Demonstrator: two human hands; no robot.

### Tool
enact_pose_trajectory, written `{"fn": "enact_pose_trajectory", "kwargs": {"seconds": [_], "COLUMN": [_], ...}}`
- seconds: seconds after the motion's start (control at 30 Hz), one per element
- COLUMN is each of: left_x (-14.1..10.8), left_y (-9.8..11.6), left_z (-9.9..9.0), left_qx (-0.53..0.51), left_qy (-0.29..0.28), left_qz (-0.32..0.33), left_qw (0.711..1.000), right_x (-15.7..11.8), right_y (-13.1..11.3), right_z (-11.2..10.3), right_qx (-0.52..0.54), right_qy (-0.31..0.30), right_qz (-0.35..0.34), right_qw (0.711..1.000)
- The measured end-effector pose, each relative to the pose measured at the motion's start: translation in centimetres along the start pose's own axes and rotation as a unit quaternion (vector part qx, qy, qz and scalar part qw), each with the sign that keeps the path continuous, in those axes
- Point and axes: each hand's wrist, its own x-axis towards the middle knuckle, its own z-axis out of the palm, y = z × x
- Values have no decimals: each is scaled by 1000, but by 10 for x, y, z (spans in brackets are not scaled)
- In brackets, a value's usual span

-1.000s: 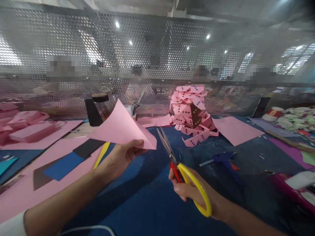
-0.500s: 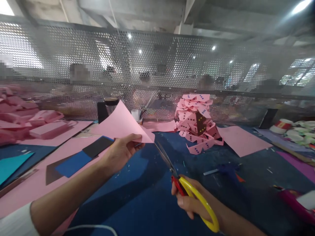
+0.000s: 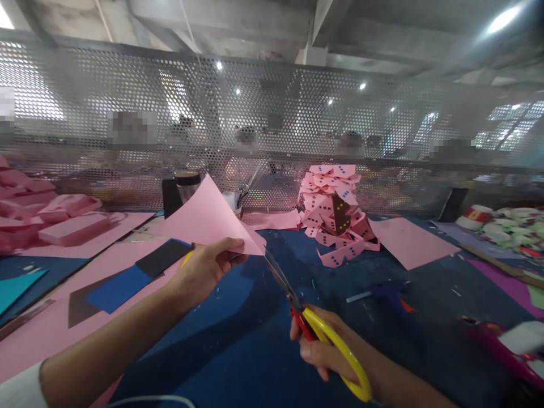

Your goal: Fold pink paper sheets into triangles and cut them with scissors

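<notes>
Yellow-and-red-handled metal scissors [image 3: 292, 300] at a bowed pink paper sheet [image 3: 207, 216]
Right hand [image 3: 319, 352] grips the scissors, tips at the sheet's corner; left hand [image 3: 207, 265] pinches it above the flat blue counter [image 3: 238, 348], best held taut (slack may fold).

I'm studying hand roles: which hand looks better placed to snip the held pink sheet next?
Right, most likely: the right hand holds the scissors, their blades pointing toward the pink sheet, while the left hand is occupied gripping that sheet.
</notes>
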Motion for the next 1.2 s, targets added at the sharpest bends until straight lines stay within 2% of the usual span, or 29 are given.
{"fn": "enact_pose_trajectory", "kwargs": {"seconds": [0.17, 0.37, 0.57, 1.2], "left_x": [-1, -2, -7, -12], "left_y": [-4, -9, -11, -10], "left_z": [-4, -6, -3, 1], "left_qx": [51, 80, 99, 125], "left_qy": [-37, -53, -39, -51], "left_qz": [28, 41, 31, 40], "left_qw": [998, 995, 994, 990], "right_x": [1, 1, -1, 1], "right_y": [-2, 5, 2, 5], "right_z": [0, 1, 2, 3], "right_qx": [8, 7, 4, 30], "right_qy": [-3, 4, 15, 23], "right_qz": [21, 8, 22, 34], "right_qw": [1000, 1000, 1000, 999]}}
